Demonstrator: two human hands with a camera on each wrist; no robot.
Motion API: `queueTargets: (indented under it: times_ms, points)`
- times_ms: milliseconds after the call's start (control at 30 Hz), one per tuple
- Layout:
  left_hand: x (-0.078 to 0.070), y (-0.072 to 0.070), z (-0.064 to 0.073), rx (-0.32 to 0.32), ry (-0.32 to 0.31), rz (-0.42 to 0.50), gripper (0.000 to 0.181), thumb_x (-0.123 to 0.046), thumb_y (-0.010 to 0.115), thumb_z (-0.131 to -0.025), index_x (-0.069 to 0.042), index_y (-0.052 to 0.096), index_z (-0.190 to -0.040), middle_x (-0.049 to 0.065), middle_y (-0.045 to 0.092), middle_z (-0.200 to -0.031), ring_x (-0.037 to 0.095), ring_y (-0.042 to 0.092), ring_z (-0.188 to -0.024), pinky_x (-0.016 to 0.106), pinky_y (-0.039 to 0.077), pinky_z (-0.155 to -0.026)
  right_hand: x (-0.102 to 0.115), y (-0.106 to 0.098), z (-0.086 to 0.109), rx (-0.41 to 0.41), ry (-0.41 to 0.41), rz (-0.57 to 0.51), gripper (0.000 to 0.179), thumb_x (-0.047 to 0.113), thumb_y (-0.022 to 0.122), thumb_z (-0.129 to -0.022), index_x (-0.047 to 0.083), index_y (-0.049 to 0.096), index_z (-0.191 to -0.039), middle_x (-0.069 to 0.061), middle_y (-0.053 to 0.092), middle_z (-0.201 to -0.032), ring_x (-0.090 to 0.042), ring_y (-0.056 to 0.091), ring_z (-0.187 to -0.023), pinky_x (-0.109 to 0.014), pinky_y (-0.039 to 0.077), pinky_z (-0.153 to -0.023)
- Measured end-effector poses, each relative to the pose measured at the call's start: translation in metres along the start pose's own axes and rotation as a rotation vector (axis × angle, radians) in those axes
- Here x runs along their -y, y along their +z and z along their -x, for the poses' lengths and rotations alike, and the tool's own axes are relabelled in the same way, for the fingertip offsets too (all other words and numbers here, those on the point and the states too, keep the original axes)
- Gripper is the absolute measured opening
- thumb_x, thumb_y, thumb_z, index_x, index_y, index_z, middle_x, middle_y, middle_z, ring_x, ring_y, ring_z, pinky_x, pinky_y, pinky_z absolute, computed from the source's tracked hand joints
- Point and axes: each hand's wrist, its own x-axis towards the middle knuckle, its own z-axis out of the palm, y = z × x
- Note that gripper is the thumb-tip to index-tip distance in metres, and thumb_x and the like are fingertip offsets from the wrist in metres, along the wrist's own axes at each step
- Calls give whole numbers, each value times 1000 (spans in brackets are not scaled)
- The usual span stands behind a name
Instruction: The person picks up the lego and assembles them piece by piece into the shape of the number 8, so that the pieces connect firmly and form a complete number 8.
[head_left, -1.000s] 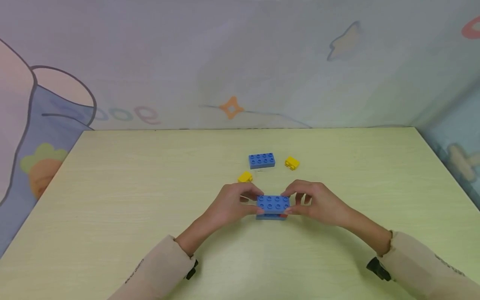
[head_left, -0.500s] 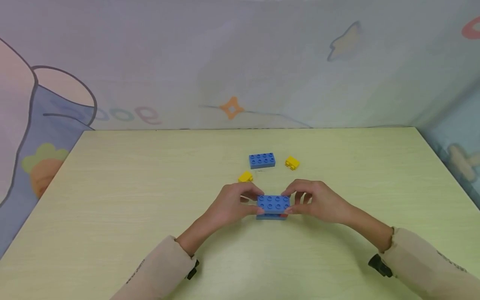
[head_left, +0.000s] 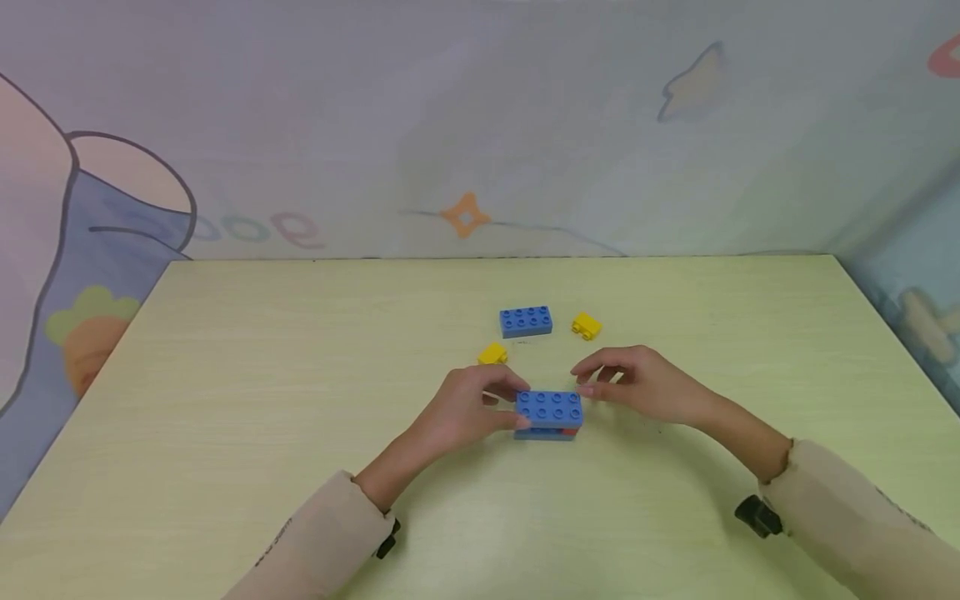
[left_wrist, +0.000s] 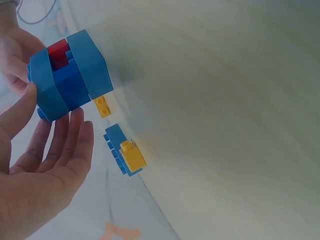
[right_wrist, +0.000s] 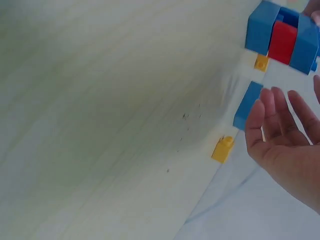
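A stack of toy building bricks stands on the table in front of me. Its top and bottom are long blue bricks; between them the wrist views show a darker blue brick at one end and a red brick at the other. My left hand grips the top blue brick at its left end, thumb in front and fingers behind. Just off the stack's right end is my right hand, holding nothing, its fingers loosely bent and apart from the bricks in the right wrist view.
Behind the stack lies a loose blue brick, studs up. One small yellow brick sits near my left fingers, another yellow brick farther right. A printed backdrop rises at the table's far edge.
My right hand has let go of the stack's right end and drawn slightly back and to the right. The left hand has kept its grip, and the stack has stayed in place.
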Motion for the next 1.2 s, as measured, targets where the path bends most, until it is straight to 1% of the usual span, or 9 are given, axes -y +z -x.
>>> queueTargets:
  times_ms: [100, 233, 367, 467, 633, 800, 1000, 1200]
  points:
    - [-1, 0, 0, 0, -2, -4, 29, -10, 72, -78, -4, 64, -105, 3, 64, -100, 20, 60, -95, 30, 49, -82, -6, -6, -4, -60, 26, 53, 25, 9, 63, -86, -2, 62, -108, -11, 64, -101, -20, 57, -85, -30, 50, -72]
    - [0, -1, 1, 1, 2, -9, 29, -10, 72, -78, -4, 64, -105, 3, 64, -100, 20, 59, -95, 28, 49, -82, -13, -13, -8, -121, 91, 109, 28, 11, 63, -86, -2, 61, -110, -14, 61, -107, -22, 55, -89, -33, 49, -74]
    - [0, -1, 0, 5, 6, -8, 29, -10, 72, -78, -4, 64, -105, 3, 64, -100, 20, 59, -95, 28, 49, -82, -19, -19, -13, -157, 151, 139, 34, 13, 62, -87, -2, 57, -117, -17, 57, -115, -26, 54, -94, -36, 48, -75]
    - [-1, -1, 0, 6, 2, -4, 29, -10, 72, -78, -4, 64, -105, 2, 64, -100, 20, 59, -95, 29, 48, -83, -22, -22, -17, -173, 180, 162, 38, 15, 61, -88, -2, 53, -122, -19, 52, -122, -30, 52, -99, -39, 47, -77]
    - [-1, -1, 0, 7, 9, 8, 29, -8, 72, -78, -3, 64, -105, 3, 63, -100, 21, 59, -95, 31, 49, -83, -27, -25, -22, -174, 229, 170, 43, 16, 59, -89, -3, 49, -127, -21, 49, -126, -34, 49, -105, -44, 46, -80]
    - [-2, -1, 1, 4, 5, 9, 28, -8, 72, -78, -3, 64, -105, 4, 63, -99, 21, 59, -95, 31, 49, -83, -30, -25, -25, -149, 222, 113, 43, 17, 59, -90, -4, 49, -126, -21, 53, -122, -32, 50, -102, -42, 45, -82]
    - [-2, -1, 1, 3, 3, 10, 28, -8, 72, -78, -3, 64, -105, 4, 63, -99, 21, 59, -95, 31, 49, -83, -30, -25, -30, -167, 221, 110, 38, 14, 60, -89, -3, 53, -122, -20, 56, -113, -30, 52, -97, -38, 45, -78]
    - [0, -1, 1, 4, 0, 5, 28, -8, 72, -78, -4, 64, -105, 3, 63, -99, 20, 59, -94, 29, 49, -83, -29, -27, -37, -175, 242, 136, 40, 11, 62, -87, -1, 52, -124, -21, 51, -121, -31, 50, -98, -36, 45, -75]
